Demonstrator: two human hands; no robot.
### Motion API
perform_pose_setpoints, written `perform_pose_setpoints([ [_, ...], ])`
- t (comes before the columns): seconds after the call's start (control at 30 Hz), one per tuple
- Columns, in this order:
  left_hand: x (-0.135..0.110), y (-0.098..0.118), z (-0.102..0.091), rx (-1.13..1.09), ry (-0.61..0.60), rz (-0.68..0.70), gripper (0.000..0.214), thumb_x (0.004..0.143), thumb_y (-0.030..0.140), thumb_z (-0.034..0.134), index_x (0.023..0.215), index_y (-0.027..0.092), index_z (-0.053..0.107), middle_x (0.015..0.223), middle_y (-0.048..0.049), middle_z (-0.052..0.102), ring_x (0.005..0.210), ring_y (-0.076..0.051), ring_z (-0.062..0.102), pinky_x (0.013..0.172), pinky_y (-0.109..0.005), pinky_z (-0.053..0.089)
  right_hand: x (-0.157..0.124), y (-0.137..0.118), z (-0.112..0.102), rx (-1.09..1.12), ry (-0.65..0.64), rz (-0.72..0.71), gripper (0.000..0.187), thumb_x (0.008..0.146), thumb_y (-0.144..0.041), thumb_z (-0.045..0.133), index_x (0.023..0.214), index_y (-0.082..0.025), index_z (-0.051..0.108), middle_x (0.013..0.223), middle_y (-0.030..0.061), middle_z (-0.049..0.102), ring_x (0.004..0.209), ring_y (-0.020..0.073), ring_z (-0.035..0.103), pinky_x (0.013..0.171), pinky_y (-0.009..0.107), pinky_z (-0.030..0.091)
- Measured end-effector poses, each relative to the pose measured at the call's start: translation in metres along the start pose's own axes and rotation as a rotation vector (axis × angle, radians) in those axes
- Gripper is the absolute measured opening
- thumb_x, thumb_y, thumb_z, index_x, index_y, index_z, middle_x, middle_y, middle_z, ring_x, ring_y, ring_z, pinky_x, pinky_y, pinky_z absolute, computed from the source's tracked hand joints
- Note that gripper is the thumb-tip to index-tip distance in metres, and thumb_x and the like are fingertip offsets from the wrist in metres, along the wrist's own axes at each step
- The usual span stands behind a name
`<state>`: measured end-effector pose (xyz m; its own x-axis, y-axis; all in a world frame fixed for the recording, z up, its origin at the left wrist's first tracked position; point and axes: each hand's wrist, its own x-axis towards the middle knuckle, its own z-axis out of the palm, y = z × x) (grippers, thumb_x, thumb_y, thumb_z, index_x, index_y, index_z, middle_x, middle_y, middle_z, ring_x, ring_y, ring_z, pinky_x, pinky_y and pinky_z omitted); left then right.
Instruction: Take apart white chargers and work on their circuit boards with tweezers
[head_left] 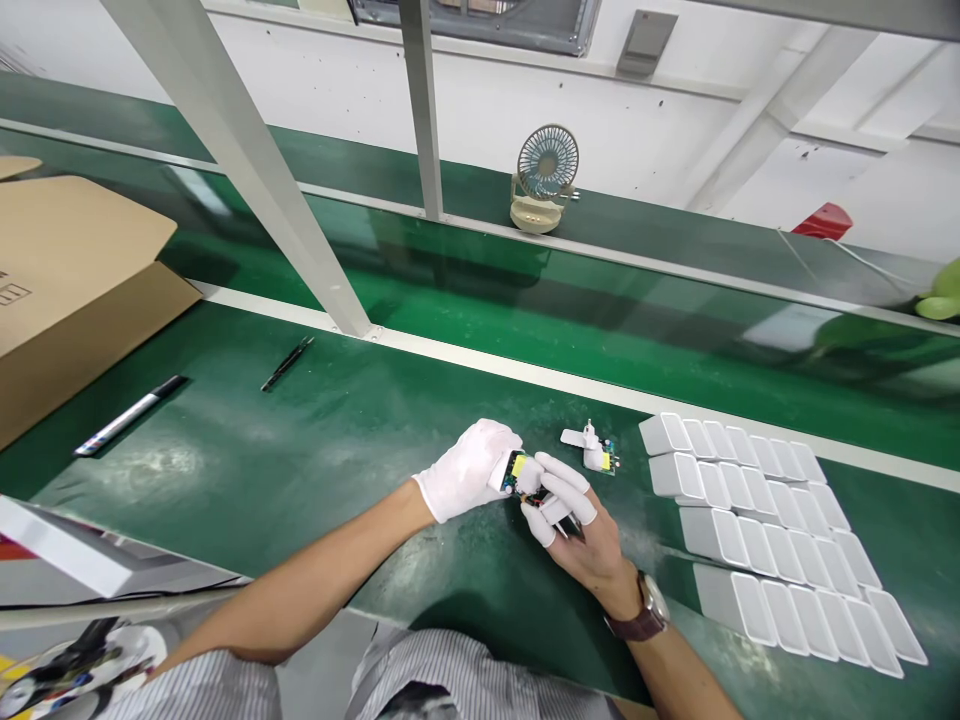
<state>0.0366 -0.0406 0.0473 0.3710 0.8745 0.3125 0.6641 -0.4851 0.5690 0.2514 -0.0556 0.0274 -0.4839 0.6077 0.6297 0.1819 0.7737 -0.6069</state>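
My left hand (471, 470), in a white glove, is closed around a small white plastic housing (498, 474). A circuit board (516, 468) with a yellow-wrapped part sits at the housing's mouth; how far it is inside I cannot tell. White finger cots cover several fingers of my right hand (589, 535), which pinches the board's other end, where a white plastic piece (553, 508) shows. Just beyond my hands, a second circuit board (601, 460) with a white plug piece (589, 438) lies on the green bench.
Rows of white plastic housings (739, 545) stand on the right. A marker (129, 416) and a black pen-like tool (287, 364) lie left, near a cardboard box (82, 290). A metal post (255, 180) rises from the bench. Behind stands a small fan (547, 170).
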Motion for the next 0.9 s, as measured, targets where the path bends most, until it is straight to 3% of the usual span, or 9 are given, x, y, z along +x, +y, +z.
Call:
perform_pose_setpoints([
  [0.7,-0.0006,-0.004,0.0065,-0.001,-0.024,-0.019,0.021,0.07,0.025,0.067,0.066,0.021,0.047,0.068,-0.001,0.055,0.064,-0.017,0.053,0.068,-0.032,0.042,-0.0052,0.0047,0.0044,-0.029,-0.036,0.093,0.067,0.086,-0.009,0.071,0.146,-0.021,0.045,0.143,0.0167,0.055,0.13,0.0291,0.057,0.102,0.047,0.056],
  [0.9,0.003,0.0048,0.0068,0.017,-0.164,0.016,0.024,0.074,0.024,0.065,0.06,0.02,0.045,0.058,0.0021,0.049,0.054,-0.014,0.045,0.059,-0.03,0.035,-0.0029,0.0088,0.0026,-0.056,-0.093,0.091,0.065,0.088,-0.024,0.073,0.146,-0.024,0.045,0.134,0.0146,0.061,0.129,0.0315,0.056,0.104,0.053,0.052],
])
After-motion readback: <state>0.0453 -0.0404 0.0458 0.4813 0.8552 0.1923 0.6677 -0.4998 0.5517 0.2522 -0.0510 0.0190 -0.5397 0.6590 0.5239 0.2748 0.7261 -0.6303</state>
